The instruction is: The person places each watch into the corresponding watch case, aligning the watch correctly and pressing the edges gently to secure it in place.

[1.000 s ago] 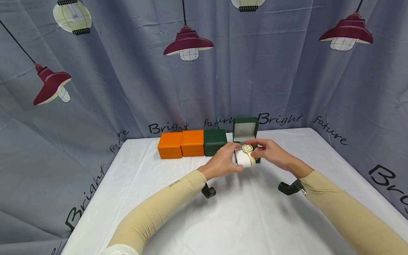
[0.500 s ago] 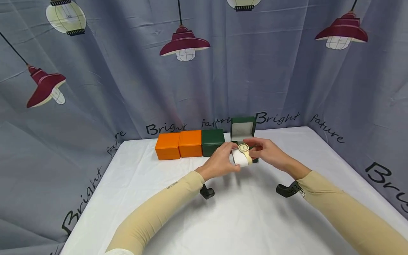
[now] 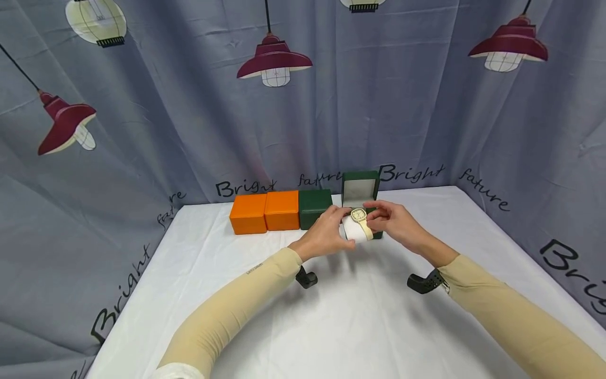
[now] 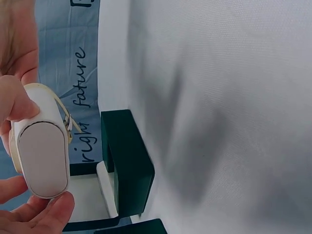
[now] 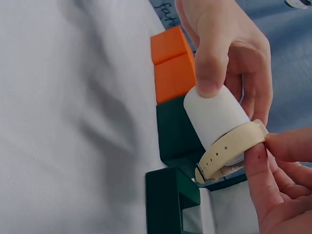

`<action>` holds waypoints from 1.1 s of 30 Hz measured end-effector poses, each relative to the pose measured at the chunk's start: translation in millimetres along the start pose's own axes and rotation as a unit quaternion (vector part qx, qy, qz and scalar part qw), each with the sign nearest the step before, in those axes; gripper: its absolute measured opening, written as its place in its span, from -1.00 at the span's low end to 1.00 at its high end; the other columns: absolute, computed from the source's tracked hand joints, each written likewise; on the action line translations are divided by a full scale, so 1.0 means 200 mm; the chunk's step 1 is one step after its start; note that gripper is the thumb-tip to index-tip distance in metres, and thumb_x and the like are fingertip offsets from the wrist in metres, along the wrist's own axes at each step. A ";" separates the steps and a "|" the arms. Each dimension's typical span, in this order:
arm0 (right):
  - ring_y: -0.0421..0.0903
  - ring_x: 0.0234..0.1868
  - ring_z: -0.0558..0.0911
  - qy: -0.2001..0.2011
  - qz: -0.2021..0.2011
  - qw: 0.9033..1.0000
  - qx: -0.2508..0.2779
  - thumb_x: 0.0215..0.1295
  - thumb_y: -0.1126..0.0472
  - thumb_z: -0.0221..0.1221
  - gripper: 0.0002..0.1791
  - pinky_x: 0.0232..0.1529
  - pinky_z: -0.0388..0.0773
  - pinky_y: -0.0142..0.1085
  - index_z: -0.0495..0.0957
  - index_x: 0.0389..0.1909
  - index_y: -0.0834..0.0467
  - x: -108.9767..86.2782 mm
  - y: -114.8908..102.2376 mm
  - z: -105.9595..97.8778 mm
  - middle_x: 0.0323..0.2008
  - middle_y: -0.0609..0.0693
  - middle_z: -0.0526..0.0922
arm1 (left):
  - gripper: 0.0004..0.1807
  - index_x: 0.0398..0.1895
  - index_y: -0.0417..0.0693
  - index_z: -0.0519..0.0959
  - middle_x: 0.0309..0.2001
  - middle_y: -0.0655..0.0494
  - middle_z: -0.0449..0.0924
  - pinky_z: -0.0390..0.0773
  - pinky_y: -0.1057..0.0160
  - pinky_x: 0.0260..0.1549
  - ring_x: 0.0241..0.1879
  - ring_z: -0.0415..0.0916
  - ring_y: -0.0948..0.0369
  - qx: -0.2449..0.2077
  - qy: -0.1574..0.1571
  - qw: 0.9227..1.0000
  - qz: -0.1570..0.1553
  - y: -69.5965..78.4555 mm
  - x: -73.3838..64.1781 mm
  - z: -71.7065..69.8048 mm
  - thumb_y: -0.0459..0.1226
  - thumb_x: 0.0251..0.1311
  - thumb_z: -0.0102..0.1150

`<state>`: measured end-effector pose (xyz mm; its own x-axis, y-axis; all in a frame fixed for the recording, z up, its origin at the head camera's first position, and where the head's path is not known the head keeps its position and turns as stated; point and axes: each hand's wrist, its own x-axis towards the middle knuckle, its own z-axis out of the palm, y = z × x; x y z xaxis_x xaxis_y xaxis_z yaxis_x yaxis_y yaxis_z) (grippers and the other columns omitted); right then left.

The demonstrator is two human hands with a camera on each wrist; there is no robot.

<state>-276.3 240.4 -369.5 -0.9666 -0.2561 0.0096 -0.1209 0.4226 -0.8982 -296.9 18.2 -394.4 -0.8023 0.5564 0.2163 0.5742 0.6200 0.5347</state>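
My left hand (image 3: pixel 326 231) grips a white watch cushion (image 3: pixel 354 230) by its end, thumb pressed against its side in the right wrist view. Around the cushion's other end goes a cream wristwatch (image 3: pixel 358 214) with a square-looking face. With thumb and fingers, my right hand (image 3: pixel 396 223) pinches the watch near its cream strap (image 5: pixel 234 146), whose buckle end hangs slack below the cushion. The flat grey-white end of the cushion faces the left wrist camera. Just behind, a green watch box (image 4: pixel 134 165) stands with its lid raised, partly hidden by my hands in the head view.
Left of the raised-lid box, a closed green box (image 3: pixel 314 206) and two orange boxes (image 3: pixel 248 214) stand in a row. The white-covered table (image 3: pixel 360 321) stretches toward me. A grey curtain (image 3: pixel 397 116) hangs behind.
The cushion and watch have shifted slightly left in the head view, tilting a little, with both hands still on them. The head view itself has also shifted slightly.
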 end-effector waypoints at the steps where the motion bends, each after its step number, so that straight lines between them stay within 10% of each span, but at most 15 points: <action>1: -0.07 -0.09 0.63 -0.001 -0.002 1.000 0.003 0.44 0.32 0.15 -0.42 -0.04 0.66 -0.17 0.29 0.44 0.25 0.00 0.00 0.00 -0.03 0.22 0.60 | -0.18 0.41 -0.01 0.36 0.11 0.05 0.40 0.55 0.33 -0.11 -0.08 0.41 0.23 -0.001 -0.002 1.000 -0.001 0.00 0.00 0.00 -0.07 0.04 0.40; 25: 0.05 -0.29 0.70 0.065 -0.049 0.992 -0.100 0.46 0.11 0.19 -0.75 -0.30 0.65 -0.30 0.65 -0.14 0.24 -0.02 0.05 0.11 -0.30 0.16 0.74 | -0.22 0.36 -0.02 0.42 0.01 0.12 0.40 0.52 0.38 -0.21 -0.14 0.40 0.25 -0.037 0.036 0.998 -0.023 -0.06 0.01 0.00 -0.03 0.03 0.42; 33: 0.02 -0.18 0.70 0.126 -0.154 0.957 -0.213 0.27 0.27 0.36 -0.72 -0.15 0.69 -0.12 0.65 -0.02 0.25 -0.05 0.08 0.17 -0.16 0.13 0.67 | -0.22 0.37 -0.08 0.40 -0.03 0.07 0.40 0.50 0.39 -0.25 -0.18 0.41 0.24 -0.066 0.056 0.995 -0.048 -0.08 0.02 -0.01 -0.03 0.08 0.43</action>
<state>-262.0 221.1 -399.2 -0.8876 -0.2309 0.3986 -0.4381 0.6905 -0.5756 -309.3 9.8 -399.7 -0.8702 0.4277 0.2445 0.4728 0.5859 0.6582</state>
